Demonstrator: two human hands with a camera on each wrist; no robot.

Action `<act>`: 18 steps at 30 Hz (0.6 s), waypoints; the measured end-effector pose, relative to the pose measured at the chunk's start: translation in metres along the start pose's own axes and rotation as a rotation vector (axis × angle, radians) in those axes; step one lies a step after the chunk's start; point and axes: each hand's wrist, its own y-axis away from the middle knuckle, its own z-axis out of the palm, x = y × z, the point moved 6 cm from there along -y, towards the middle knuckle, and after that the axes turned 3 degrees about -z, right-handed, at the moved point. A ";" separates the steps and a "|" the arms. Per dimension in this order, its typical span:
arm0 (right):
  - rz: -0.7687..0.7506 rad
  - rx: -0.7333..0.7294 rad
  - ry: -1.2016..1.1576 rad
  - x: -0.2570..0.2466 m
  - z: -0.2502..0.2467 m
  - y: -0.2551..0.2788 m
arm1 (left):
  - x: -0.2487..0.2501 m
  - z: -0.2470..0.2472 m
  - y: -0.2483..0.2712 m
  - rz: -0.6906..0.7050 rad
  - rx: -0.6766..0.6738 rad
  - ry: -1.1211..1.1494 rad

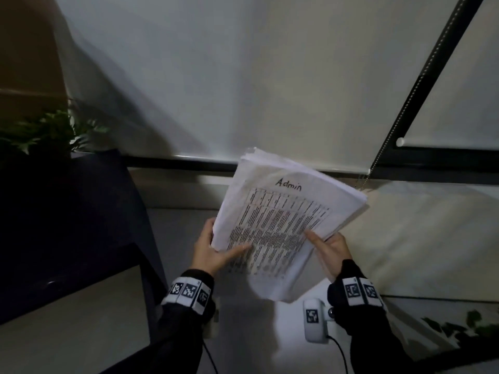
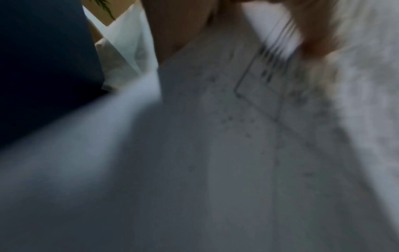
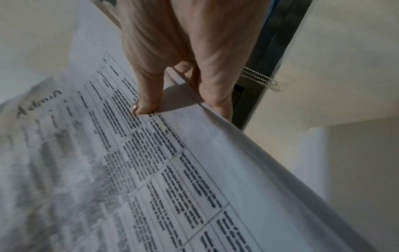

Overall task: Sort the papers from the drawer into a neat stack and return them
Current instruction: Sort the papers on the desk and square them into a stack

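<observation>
A thick stack of white papers point(image 1: 280, 220) is held up in the air in front of me, tilted, its top sheet printed with a table and hand-lettered "Admin". My left hand point(image 1: 216, 249) grips the stack's left edge, thumb on top and fingers underneath. At the right edge my right hand point(image 1: 326, 244) pinches the stack, thumb lying on the printed table. In the right wrist view the thumb point(image 3: 146, 102) presses the top sheet of the papers point(image 3: 151, 170) while the fingers go under the edge. The left wrist view is blurred and shows the papers point(image 2: 248, 136) close up. No drawer shows.
A dark cabinet point(image 1: 67, 211) with a green plant point(image 1: 51, 130) on it stands at the left. White roller blinds point(image 1: 243, 76) with a bead chain point(image 1: 378, 157) hang behind. A cream cushion point(image 1: 418, 238) lies to the right. More leaves point(image 1: 464, 325) sit at the lower right.
</observation>
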 end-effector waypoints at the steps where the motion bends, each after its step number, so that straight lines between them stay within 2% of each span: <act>1: -0.012 -0.006 -0.018 -0.005 0.001 0.002 | -0.009 0.001 0.002 -0.035 0.030 0.003; 4: -0.051 -0.050 0.060 -0.015 0.015 0.005 | -0.022 -0.003 0.008 -0.069 0.220 0.000; 8: -0.160 -0.005 0.147 -0.027 0.025 0.017 | -0.027 0.008 0.024 -0.081 0.264 0.112; 11: -0.159 0.032 0.138 -0.019 0.026 0.028 | -0.024 0.006 0.032 -0.071 0.276 0.119; 15: -0.132 0.105 0.087 -0.004 0.024 0.032 | -0.013 -0.001 0.031 0.016 0.310 0.081; 18: -0.226 0.185 0.023 -0.012 0.019 0.030 | 0.007 -0.005 0.025 0.168 0.333 0.013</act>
